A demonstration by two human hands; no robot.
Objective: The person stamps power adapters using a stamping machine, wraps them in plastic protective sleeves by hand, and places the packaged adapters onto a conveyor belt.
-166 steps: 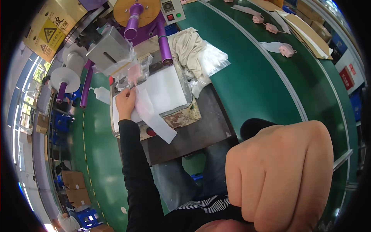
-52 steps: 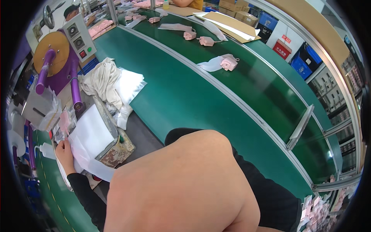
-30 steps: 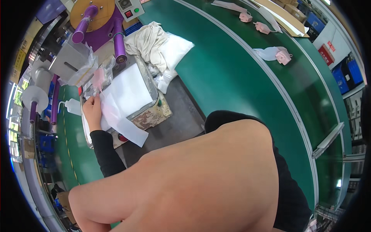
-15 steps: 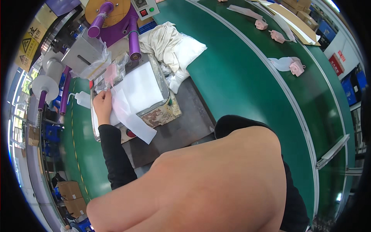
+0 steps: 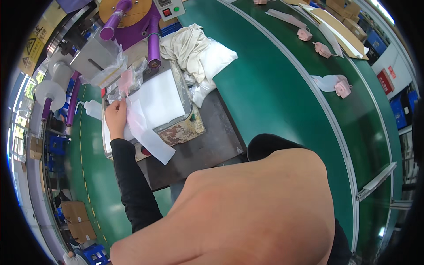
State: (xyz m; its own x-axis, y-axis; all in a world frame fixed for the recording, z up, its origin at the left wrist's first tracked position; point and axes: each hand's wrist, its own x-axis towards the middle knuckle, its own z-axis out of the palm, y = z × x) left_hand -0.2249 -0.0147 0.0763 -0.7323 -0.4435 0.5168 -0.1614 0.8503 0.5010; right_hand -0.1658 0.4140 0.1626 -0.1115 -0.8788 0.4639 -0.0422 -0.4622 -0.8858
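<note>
My left hand point(image 5: 115, 118) is closed, its thumb and fingers pinched at the upper edge of a pale translucent strip point(image 5: 157, 148). This strip lies slantwise over a stack of white sheets point(image 5: 161, 99) and hangs past the front of a worn metal-edged box point(image 5: 183, 132). Just beyond the fingertips, a small pink piece point(image 5: 126, 82) rests among clear plastic bags. My right hand point(image 5: 251, 203) is raised very close, with its back filling the lower middle; its fingers are hidden, so whether it holds anything cannot be told.
Purple rollers point(image 5: 153, 51) and a small control box point(image 5: 169, 8) stand at the back. A cream cloth point(image 5: 187, 46) lies beside the metal-edged box. Along the right, a green conveyor point(image 5: 353, 119) carries several pink blocks point(image 5: 342, 88) with pale strips. A white squeeze bottle point(image 5: 92, 108) stands left.
The view has shifted slightly. My left hand keeps its pinch at the strip's edge, and the strip has hardly moved. My right hand sits slightly lower and further right in view.
</note>
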